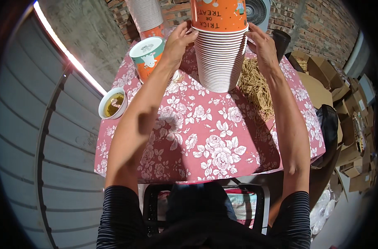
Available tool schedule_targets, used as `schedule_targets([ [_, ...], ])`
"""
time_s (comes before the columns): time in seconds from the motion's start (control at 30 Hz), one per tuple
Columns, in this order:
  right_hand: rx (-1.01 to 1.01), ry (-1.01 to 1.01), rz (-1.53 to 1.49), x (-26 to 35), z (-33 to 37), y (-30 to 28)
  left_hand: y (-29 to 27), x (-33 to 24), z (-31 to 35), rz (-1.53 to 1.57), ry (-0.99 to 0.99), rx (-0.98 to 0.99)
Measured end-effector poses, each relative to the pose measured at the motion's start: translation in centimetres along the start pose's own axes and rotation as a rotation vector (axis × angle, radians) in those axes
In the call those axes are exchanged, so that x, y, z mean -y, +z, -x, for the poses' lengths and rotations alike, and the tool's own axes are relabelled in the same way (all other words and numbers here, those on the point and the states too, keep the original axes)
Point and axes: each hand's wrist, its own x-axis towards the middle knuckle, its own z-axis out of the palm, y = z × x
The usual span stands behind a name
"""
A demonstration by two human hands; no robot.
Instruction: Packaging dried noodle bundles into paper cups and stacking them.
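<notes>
Near the table's (205, 141) left edge a small white bowl of yellowish liquid (113, 103) is sitting, and a single orange and teal paper cup (148, 56) is standing toward the far left corner. The left hand (178, 41) is curling its fingers against the left side of the tall upright stack of white-rimmed orange paper cups (220, 45) at the far edge; the right hand (261, 43) is pressing the opposite side, both equally close, beside a heap of tan string (255, 85)

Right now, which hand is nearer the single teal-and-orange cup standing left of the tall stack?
Left. The left hand sits between that cup and the stack of paper cups; the right hand is on the stack's far side.
</notes>
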Motion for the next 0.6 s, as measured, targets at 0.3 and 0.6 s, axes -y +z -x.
schedule_targets([
  [0.3, -0.002, 0.013, 0.101, -0.6, -0.2, -0.1, 1.1, -0.8, 0.3, -0.025, 0.033, -0.057],
  [0.6, -0.020, 0.040, 0.027, -0.1, -0.1, 0.6, -0.5, 1.0, -1.4, -0.121, 0.051, -0.115],
])
